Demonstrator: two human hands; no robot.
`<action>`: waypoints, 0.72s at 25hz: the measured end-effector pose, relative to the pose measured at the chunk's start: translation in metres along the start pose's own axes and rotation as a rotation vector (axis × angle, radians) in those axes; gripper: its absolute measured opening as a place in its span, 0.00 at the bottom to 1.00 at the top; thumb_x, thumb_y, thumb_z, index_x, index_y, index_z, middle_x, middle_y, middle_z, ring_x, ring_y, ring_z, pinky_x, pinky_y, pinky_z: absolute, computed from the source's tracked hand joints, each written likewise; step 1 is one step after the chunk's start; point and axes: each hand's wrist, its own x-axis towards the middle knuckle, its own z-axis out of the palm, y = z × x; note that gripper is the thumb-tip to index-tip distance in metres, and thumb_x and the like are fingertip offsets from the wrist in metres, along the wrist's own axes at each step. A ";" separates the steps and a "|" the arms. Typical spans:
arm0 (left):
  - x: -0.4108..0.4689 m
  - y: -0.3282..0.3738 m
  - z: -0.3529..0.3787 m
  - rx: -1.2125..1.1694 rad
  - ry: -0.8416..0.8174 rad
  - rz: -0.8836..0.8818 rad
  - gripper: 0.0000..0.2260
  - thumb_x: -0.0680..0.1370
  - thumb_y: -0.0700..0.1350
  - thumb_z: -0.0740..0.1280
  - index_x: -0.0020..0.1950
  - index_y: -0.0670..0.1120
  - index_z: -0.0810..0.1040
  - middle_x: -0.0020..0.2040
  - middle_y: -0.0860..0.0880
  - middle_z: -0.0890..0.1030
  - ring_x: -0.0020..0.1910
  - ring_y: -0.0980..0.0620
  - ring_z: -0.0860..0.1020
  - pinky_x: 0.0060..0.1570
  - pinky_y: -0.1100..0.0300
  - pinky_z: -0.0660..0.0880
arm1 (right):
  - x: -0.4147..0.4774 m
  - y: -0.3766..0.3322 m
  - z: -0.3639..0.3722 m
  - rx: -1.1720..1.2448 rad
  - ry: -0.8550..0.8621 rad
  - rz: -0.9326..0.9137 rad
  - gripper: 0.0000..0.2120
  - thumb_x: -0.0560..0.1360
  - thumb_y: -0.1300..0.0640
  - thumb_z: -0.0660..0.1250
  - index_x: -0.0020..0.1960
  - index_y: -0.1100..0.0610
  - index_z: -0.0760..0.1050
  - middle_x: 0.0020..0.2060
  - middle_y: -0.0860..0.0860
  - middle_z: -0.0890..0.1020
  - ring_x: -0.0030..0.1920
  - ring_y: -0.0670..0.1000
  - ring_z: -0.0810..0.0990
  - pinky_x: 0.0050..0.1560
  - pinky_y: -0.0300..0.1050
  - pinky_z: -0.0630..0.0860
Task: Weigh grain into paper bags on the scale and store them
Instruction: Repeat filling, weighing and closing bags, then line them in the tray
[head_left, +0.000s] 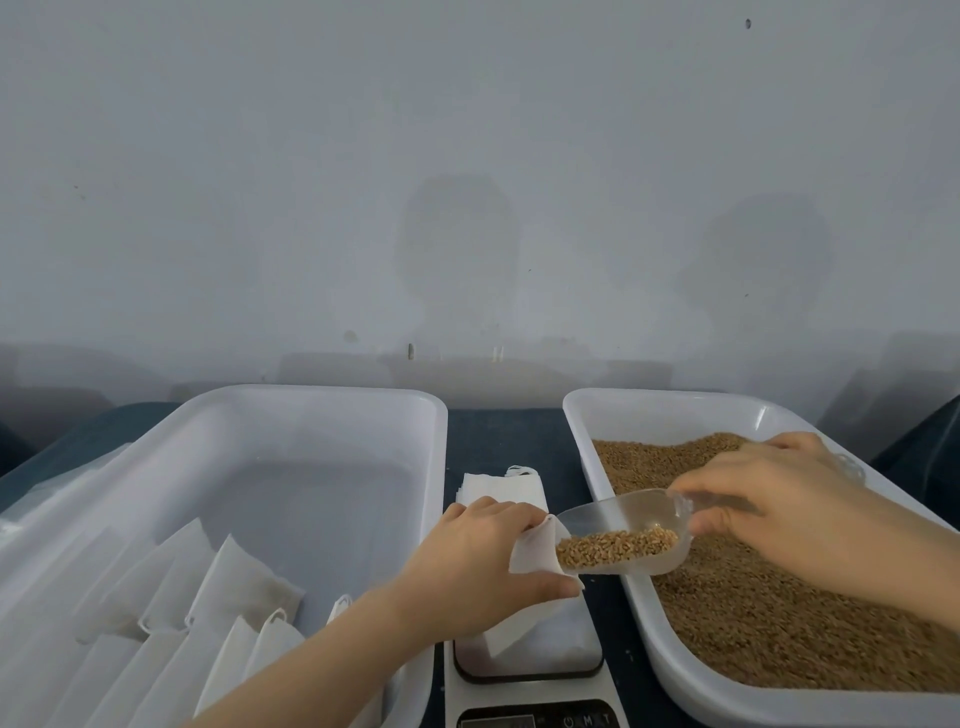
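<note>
Nearest, scale (535, 675) on tabletop (498, 431). Above its platform, left hand (478, 561) pinching paper bag (535, 556) open; right hand (779, 504) gripping clear scoop (623, 519) of grain at bag's mouth. Beyond: grain tray (582, 415) right, spare bags (498, 486) between, bin (436, 467) with filled bags (239, 582) left.

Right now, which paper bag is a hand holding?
The bag gripped by the left hand over the scale; the stacked bags and those in the tub lie untouched.

Left of the scale (535, 690) a bare forearm ends in the left hand (467, 561), and right of the scale a second bare forearm ends in the right hand (769, 499), both slender-fingered with short, plain nails.
</note>
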 end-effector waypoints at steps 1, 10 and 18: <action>-0.001 0.000 -0.001 -0.005 0.003 0.000 0.30 0.70 0.70 0.62 0.67 0.57 0.69 0.62 0.61 0.73 0.57 0.61 0.66 0.58 0.64 0.59 | 0.001 -0.002 -0.002 -0.026 0.005 -0.009 0.17 0.69 0.31 0.53 0.50 0.34 0.74 0.43 0.32 0.78 0.49 0.34 0.72 0.56 0.36 0.49; -0.004 0.003 -0.002 -0.015 0.029 -0.020 0.31 0.70 0.70 0.64 0.68 0.58 0.67 0.63 0.60 0.71 0.50 0.63 0.60 0.53 0.64 0.58 | 0.015 -0.029 -0.027 -0.293 -0.036 -0.093 0.16 0.76 0.35 0.54 0.56 0.38 0.74 0.44 0.36 0.76 0.49 0.38 0.68 0.58 0.42 0.47; -0.005 0.005 -0.003 -0.022 0.082 -0.047 0.28 0.68 0.69 0.66 0.64 0.57 0.70 0.58 0.59 0.73 0.50 0.60 0.63 0.52 0.63 0.60 | 0.021 -0.066 -0.043 -0.585 0.020 -0.178 0.08 0.76 0.54 0.64 0.51 0.42 0.76 0.42 0.40 0.76 0.46 0.47 0.65 0.57 0.51 0.47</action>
